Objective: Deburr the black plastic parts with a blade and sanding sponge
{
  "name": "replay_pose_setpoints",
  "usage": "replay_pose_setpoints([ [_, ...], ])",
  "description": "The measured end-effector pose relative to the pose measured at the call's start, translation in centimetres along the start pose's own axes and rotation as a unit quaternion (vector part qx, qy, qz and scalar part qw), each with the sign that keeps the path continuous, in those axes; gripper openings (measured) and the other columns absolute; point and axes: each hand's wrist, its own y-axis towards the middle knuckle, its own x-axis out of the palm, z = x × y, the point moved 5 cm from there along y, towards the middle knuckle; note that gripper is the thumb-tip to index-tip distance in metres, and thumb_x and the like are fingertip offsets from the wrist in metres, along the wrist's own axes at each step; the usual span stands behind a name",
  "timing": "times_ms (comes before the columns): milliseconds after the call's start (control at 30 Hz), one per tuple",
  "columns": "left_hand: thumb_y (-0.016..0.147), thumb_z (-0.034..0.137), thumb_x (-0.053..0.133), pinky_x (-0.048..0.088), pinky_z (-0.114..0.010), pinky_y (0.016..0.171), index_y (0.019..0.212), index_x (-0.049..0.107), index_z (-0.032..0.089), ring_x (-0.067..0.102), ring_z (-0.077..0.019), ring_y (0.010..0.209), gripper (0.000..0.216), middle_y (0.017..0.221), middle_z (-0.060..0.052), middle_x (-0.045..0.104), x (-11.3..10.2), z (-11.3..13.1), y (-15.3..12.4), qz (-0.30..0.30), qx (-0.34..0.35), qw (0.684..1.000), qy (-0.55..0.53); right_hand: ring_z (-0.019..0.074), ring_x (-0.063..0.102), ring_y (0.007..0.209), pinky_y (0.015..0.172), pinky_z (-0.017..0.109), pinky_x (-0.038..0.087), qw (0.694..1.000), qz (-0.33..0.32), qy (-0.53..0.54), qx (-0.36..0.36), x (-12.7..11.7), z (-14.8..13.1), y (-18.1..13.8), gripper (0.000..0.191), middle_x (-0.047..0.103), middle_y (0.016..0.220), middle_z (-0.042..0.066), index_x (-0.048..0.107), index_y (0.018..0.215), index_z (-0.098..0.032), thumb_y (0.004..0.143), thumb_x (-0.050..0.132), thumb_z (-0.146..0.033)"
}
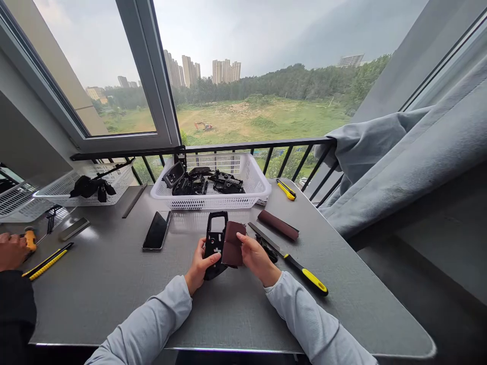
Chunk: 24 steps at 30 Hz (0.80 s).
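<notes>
Head view: above the table (125, 284), the left hand (200, 266), fingers partly hidden, grips a black part (218, 241) whose right side is partly covered by a brown sheet (232, 247) pinched in the inward-angled right hand (259, 258).

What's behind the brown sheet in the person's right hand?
The right edge of the black part, held in the left hand, passes behind the brown sheet; its left side is visible. Whatever the sheet covers is hidden, and whether they touch, I can't tell.
</notes>
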Motion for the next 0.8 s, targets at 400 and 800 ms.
replay_pose_setpoints([
  [400,0.066,0.067,0.069,0.047,-0.030,0.060,0.090,0.067,0.015,0.063,-0.0193,0.064,0.058,0.070,-0.005,0.067,-0.8,-0.5,0.9,-0.020,-0.062,0.995,-0.070,0.0182,0.066,0.072,0.071,0.030,0.049,0.996,-0.044,-0.007,0.081,0.6,0.6,-1.2,0.038,0.074,0.077,0.004,0.074,0.084,-0.016,0.058,0.085,-0.041],
  [800,0.059,0.050,0.074,0.021,-0.020,0.037,0.073,0.064,0.014,0.030,-0.0039,0.037,0.040,0.047,0.007,0.045,-2.5,0.0,2.4,0.057,-0.033,0.995,0.071,0.0115,0.054,0.054,0.055,0.025,0.038,0.983,-0.023,-0.096,0.152,1.2,2.9,-2.6,0.041,0.068,0.063,0.000,0.072,0.073,-0.015,0.051,0.084,-0.047],
])
